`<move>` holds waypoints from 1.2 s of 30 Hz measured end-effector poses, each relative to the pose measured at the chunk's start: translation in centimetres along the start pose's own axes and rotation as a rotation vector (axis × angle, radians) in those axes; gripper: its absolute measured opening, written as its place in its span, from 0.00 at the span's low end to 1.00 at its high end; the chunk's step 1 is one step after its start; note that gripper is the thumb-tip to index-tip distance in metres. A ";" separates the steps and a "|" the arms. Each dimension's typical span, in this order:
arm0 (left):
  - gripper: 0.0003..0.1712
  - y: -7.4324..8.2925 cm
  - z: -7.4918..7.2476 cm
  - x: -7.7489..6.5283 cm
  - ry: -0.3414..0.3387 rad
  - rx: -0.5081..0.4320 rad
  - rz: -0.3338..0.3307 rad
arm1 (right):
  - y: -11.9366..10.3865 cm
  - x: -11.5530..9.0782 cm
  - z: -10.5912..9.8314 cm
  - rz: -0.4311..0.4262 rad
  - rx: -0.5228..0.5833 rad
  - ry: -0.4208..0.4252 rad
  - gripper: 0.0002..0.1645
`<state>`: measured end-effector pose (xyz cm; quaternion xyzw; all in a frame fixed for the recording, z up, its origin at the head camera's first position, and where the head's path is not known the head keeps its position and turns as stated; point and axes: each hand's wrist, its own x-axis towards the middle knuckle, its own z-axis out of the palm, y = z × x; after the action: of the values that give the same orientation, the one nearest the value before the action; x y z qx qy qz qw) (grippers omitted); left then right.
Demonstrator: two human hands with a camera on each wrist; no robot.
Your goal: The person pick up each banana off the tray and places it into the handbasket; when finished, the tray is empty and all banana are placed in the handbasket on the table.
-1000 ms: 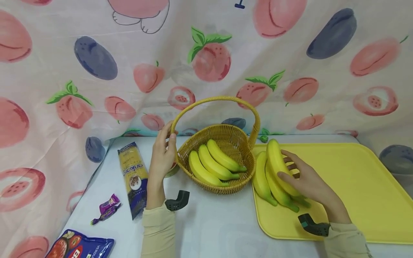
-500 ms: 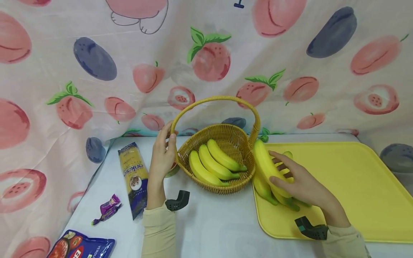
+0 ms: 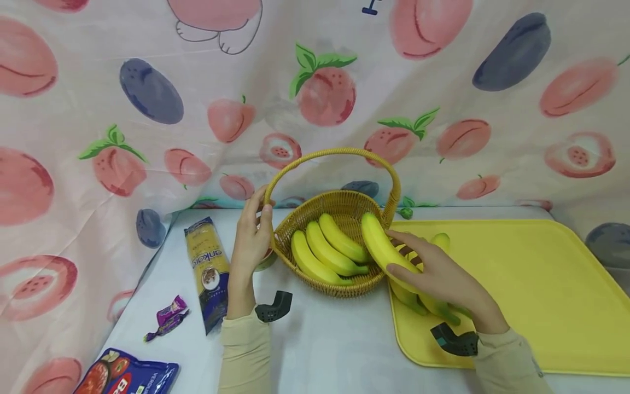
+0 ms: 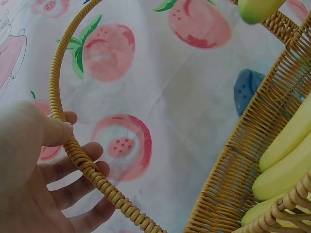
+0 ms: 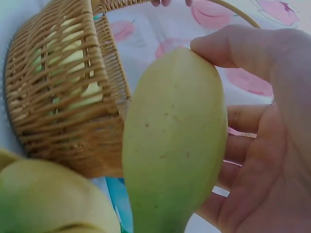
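Left hand (image 3: 250,236) loosely curled round the handle (image 3: 395,189) of a basket (image 3: 339,200), right hand (image 3: 438,271) half-open, pinching a single banana (image 3: 383,249) at the three-o'clock rim, three bananas (image 3: 331,253) inside.

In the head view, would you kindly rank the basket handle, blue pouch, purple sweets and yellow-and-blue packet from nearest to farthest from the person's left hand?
From the left hand:
1. Basket handle: in its grip.
2. Yellow-and-blue packet: just left.
3. Purple sweets: farther left.
4. Blue pouch: lower left, cut by the frame.
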<state>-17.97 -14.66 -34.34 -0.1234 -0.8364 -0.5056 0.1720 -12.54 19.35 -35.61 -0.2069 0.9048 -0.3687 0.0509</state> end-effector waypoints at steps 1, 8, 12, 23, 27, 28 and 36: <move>0.23 0.0 0.0 0.0 -0.001 -0.003 0.000 | -0.1 0.3 0.1 -0.002 -0.003 -0.001 0.39; 0.23 -0.1 0.0 0.0 0.001 0.001 -0.001 | -0.8 2.3 1.2 -0.029 0.005 0.017 0.38; 0.23 -0.2 0.1 0.0 0.001 0.001 0.004 | -1.4 3.3 2.2 -0.019 0.047 0.022 0.37; 0.23 -0.2 0.0 0.0 0.006 -0.004 0.010 | -3.4 5.8 4.9 0.018 0.096 0.000 0.38; 0.23 -0.2 0.0 0.1 0.000 -0.011 0.017 | -4.2 6.4 6.1 0.036 0.109 0.000 0.38; 0.23 -0.1 -0.1 0.1 0.000 -0.011 0.019 | -4.3 6.5 6.4 0.037 0.111 0.000 0.37; 0.23 -0.3 -0.2 0.0 -0.003 -0.011 0.023 | -4.7 7.4 8.5 0.035 0.161 0.004 0.32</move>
<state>-18.06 -14.97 -34.46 -0.1351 -0.8323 -0.5081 0.1758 -15.57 7.74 -38.07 -0.1854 0.8758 -0.4398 0.0719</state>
